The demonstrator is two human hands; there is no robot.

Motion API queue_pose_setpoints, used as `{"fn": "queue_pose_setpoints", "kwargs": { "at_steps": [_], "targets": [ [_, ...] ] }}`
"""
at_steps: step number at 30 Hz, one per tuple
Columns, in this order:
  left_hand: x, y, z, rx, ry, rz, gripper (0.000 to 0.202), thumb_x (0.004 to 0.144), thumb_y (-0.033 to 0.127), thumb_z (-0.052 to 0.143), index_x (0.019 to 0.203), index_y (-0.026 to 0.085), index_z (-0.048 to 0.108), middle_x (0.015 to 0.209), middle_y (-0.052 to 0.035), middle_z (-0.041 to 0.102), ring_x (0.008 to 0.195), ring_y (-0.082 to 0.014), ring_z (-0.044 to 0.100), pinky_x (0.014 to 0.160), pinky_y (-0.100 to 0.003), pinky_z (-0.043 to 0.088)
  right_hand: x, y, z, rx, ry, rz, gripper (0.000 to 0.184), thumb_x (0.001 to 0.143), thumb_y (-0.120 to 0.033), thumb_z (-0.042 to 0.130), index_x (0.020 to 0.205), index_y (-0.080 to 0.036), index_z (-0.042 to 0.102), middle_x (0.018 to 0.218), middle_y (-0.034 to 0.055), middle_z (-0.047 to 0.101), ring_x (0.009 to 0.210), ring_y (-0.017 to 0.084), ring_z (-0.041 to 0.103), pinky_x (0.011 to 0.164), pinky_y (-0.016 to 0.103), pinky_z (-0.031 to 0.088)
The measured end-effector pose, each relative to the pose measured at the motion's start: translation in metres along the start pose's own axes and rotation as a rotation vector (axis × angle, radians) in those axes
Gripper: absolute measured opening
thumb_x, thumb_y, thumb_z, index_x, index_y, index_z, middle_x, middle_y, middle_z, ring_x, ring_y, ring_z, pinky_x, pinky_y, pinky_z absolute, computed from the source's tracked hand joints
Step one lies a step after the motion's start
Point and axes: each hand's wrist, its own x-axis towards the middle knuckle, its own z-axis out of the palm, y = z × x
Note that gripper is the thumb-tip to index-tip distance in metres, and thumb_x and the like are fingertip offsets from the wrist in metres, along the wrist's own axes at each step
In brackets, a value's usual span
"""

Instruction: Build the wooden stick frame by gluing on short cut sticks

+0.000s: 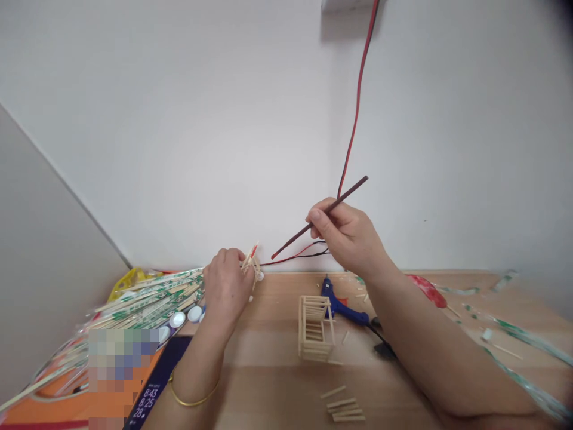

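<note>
My left hand is closed around a small framework of thin wooden sticks, with red colour on one of its sticks. The fingers hide much of that piece. Between thumb and fingers, my right hand pinches a slim dark paintbrush, slanted down to the left. Its red tip is near the framework, with a gap between them. A second stick frame, box-shaped, stands on the table below my right hand. Behind it lies a blue hot glue gun.
Bundles of wrapped chopsticks and paint pots with white lids crowd the left, beside a phone. Short cut sticks lie in front. Torn wrappers litter the right. A red-black cable hangs down the wall.
</note>
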Motion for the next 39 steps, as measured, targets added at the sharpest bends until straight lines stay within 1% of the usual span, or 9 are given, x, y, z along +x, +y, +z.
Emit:
{"fn": "queue_pose_setpoints", "kwargs": {
  "at_steps": [4, 8, 14, 16, 18, 24, 29, 34, 39],
  "targets": [
    [0.001, -0.001, 0.0, 0.035, -0.025, 0.001, 0.014, 0.078, 0.027, 0.055, 0.09, 0.019, 0.055, 0.09, -0.0062, 0.059, 0.088, -0.0246, 0.057, 0.074, -0.035, 0.041, -0.001, 0.0, -0.005, -0.016, -0.005, -0.001, 0.029, 0.093, -0.042, 0.048, 0.08, -0.018, 0.058, 0.063, -0.0012, 0.058, 0.057, 0.01, 0.053, 0.053, 0.021, 0.041],
    [0.002, -0.014, -0.021, -0.003, -0.029, 0.043, 0.016, 0.078, 0.028, 0.054, 0.09, 0.018, 0.06, 0.091, -0.0067, 0.06, 0.087, -0.0224, 0.057, 0.075, -0.033, 0.041, -0.005, -0.004, -0.019, -0.073, -0.01, -0.024, 0.029, 0.092, -0.043, 0.049, 0.082, -0.018, 0.059, 0.063, -0.0008, 0.059, 0.057, 0.011, 0.055, 0.055, 0.022, 0.043],
    [-0.013, -0.03, -0.078, -0.161, 0.259, -0.104, 0.032, 0.089, 0.038, 0.04, 0.08, 0.02, 0.065, 0.075, -0.0027, 0.064, 0.076, -0.0178, 0.059, 0.068, -0.028, 0.039, -0.025, -0.017, -0.06, -0.255, -0.007, -0.012, 0.029, 0.092, -0.042, 0.049, 0.094, -0.019, 0.065, 0.067, 0.0011, 0.063, 0.061, 0.013, 0.06, 0.06, 0.025, 0.047],
    [-0.02, -0.029, -0.088, -0.173, 0.297, -0.146, 0.036, 0.089, 0.039, 0.038, 0.073, 0.02, 0.064, 0.068, -0.0019, 0.063, 0.069, -0.0166, 0.058, 0.064, -0.027, 0.038, -0.036, -0.02, -0.079, -0.327, 0.004, 0.019, 0.03, 0.091, -0.044, 0.049, 0.095, -0.019, 0.066, 0.066, 0.0016, 0.064, 0.062, 0.014, 0.061, 0.061, 0.026, 0.048],
    [-0.027, -0.025, -0.091, -0.161, 0.271, -0.153, 0.04, 0.089, 0.041, 0.037, 0.063, 0.02, 0.059, 0.059, -0.0011, 0.059, 0.062, -0.0157, 0.055, 0.06, -0.027, 0.036, -0.048, -0.02, -0.101, -0.378, 0.04, 0.076, 0.031, 0.09, -0.046, 0.05, 0.094, -0.02, 0.067, 0.067, 0.0021, 0.065, 0.063, 0.015, 0.062, 0.062, 0.028, 0.048],
    [-0.062, -0.02, -0.072, -0.156, 0.047, -0.118, 0.05, 0.089, 0.049, 0.03, 0.058, 0.02, 0.056, 0.059, -0.0021, 0.06, 0.063, -0.0171, 0.055, 0.059, -0.027, 0.034, -0.1, 0.002, -0.165, -0.357, 0.261, 0.303, 0.031, 0.088, -0.049, 0.051, 0.087, -0.023, 0.066, 0.072, 0.0027, 0.066, 0.064, 0.016, 0.06, 0.064, 0.031, 0.049],
    [-0.095, -0.026, -0.027, -0.155, -0.231, -0.078, 0.047, 0.084, 0.056, 0.036, 0.063, 0.02, 0.056, 0.063, -0.0017, 0.059, 0.063, -0.0176, 0.054, 0.058, -0.026, 0.033, -0.156, 0.039, -0.203, 0.026, 0.44, 0.465, 0.034, 0.081, -0.053, 0.06, 0.088, -0.02, 0.064, 0.076, 0.002, 0.064, 0.062, 0.011, 0.057, 0.059, 0.024, 0.05],
    [-0.115, -0.025, 0.006, -0.21, -0.458, -0.073, 0.037, 0.081, 0.05, 0.042, 0.066, 0.019, 0.056, 0.065, -0.0013, 0.061, 0.064, -0.0174, 0.056, 0.058, -0.025, 0.034, -0.197, 0.08, -0.209, 0.413, 0.606, 0.665, 0.038, 0.063, -0.049, 0.078, 0.085, -0.019, 0.065, 0.073, 0.0, 0.064, 0.057, 0.007, 0.054, 0.051, 0.017, 0.048],
    [-0.115, -0.018, 0.008, -0.199, -0.458, -0.087, 0.034, 0.081, 0.045, 0.043, 0.061, 0.018, 0.051, 0.06, -0.0016, 0.057, 0.062, -0.0166, 0.053, 0.057, -0.026, 0.03, -0.201, 0.101, -0.196, 0.634, 0.623, 0.744, 0.038, 0.056, -0.046, 0.082, 0.074, -0.018, 0.064, 0.062, -0.0028, 0.056, 0.052, 0.006, 0.051, 0.046, 0.015, 0.047]
  ]
}}
